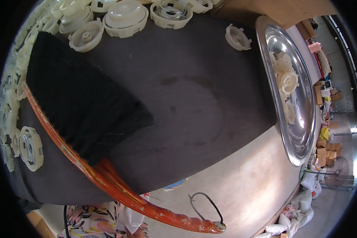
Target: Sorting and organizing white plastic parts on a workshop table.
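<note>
Neither of my hands shows in the head view. Closest to me is a hand brush (pixel 95 99) with thick black bristles, lying slantwise across the left of the dark table cover. Its worn orange handle (pixel 146 208) reaches past the near edge of the cover and ends in a loop of dark cord (pixel 215 205); no fingers are on it. Cream plastic round parts (pixel 125 18) crowd the far and left edges. One such part (pixel 238 37) sits apart at the far right, and another (pixel 31 148) rests left of the brush.
An oval metal tray (pixel 288 148) at the right holds several small cream plastic pieces (pixel 288 82). Brown cardboard (pixel 258 11) lies behind it. Floral cloth (pixel 93 222) shows at the lower edge. Farther right are a standing fan (pixel 337 171), cartons (pixel 329 152) and white sacks (pixel 303 202).
</note>
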Demonstrator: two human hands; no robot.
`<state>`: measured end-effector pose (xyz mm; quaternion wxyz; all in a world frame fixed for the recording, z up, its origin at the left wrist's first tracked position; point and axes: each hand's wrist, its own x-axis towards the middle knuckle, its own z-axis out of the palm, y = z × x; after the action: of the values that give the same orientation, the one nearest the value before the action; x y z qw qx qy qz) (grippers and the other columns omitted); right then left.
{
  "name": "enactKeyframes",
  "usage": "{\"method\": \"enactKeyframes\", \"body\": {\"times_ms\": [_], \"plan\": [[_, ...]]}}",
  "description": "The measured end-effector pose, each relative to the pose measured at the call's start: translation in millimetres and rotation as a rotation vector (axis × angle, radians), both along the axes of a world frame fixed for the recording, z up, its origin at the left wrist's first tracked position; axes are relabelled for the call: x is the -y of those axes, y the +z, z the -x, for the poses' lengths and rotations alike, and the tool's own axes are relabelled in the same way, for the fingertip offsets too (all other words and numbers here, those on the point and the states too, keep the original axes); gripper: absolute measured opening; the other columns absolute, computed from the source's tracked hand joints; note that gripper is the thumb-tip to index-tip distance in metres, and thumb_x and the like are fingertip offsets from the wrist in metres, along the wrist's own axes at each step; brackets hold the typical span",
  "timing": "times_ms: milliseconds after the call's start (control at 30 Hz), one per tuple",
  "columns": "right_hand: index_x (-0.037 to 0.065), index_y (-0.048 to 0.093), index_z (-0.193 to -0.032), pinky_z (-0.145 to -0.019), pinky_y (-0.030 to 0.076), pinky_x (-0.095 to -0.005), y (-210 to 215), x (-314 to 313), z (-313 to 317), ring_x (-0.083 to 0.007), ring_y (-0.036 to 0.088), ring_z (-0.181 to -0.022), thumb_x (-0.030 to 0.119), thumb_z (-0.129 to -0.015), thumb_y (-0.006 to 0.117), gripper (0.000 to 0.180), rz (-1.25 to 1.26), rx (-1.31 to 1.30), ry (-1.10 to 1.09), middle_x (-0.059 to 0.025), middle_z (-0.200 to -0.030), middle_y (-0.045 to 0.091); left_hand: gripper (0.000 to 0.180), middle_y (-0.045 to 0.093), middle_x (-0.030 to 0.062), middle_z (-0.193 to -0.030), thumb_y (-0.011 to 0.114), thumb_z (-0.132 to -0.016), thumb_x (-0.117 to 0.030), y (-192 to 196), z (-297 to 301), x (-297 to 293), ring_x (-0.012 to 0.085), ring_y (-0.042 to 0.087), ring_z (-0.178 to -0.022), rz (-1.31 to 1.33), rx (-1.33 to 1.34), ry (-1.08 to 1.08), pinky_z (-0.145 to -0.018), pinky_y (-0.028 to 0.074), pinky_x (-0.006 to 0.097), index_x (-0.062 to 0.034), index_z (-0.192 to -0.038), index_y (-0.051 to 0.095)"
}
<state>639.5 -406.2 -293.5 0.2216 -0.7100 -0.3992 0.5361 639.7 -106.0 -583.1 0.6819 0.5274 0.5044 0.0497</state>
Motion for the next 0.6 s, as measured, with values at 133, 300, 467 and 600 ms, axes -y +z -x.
{"method": "enactKeyframes", "body": {"times_ms": [133, 300, 467, 600], "plan": [[0.000, 0.057, -0.110, -0.087, 0.043, -0.0430, -37, 58, -8, -0.0375, 0.055, -0.101, 0.006, -0.083, 0.054, 0.028, 0.142, -0.240, -0.279, -0.0212, -0.106, 0.060, 0.039, 0.055, 0.0130, -0.118, 0.051, -0.087, -0.020, 1, -19, 11, 0.0257, 0.053, -0.109, 0.052, 0.045, 0.009, -0.092, 0.042, 0.036, -0.0003, -0.121, 0.051], [0.000, 0.058, -0.109, -0.089, 0.041, -0.0430, -38, 46, -7, -0.0362, 0.054, -0.103, 0.004, -0.083, 0.053, 0.027, 0.204, -0.380, -0.314, -0.0200, -0.106, 0.060, 0.039, 0.055, 0.0127, -0.118, 0.051, -0.087, -0.020, -9, 3, 5, 0.0255, 0.053, -0.109, 0.081, 0.046, 0.002, -0.091, 0.042, 0.036, -0.0004, -0.120, 0.051], [0.000, 0.057, -0.110, -0.088, 0.042, -0.0442, -42, 56, 0, -0.0374, 0.053, -0.102, 0.006, -0.082, 0.056, 0.028, 0.154, -0.174, -0.233, -0.0204, -0.107, 0.058, 0.038, 0.056, 0.0124, -0.117, 0.051, -0.087, -0.020, -18, -3, 14, 0.0252, 0.054, -0.108, 0.139, 0.080, -0.016, -0.091, 0.043, 0.036, -0.0006, -0.120, 0.051], [0.000, 0.057, -0.109, -0.087, 0.042, -0.0447, -36, 64, 7, -0.0394, 0.053, -0.100, 0.009, -0.082, 0.057, 0.028, 0.238, -0.296, -0.308, -0.0215, -0.106, 0.058, 0.038, 0.056, 0.0121, -0.116, 0.051, -0.087, -0.020, 5, 24, 1, 0.0250, 0.054, -0.107, 0.154, 0.082, 0.007, -0.090, 0.043, 0.036, -0.0007, -0.120, 0.052]]}}
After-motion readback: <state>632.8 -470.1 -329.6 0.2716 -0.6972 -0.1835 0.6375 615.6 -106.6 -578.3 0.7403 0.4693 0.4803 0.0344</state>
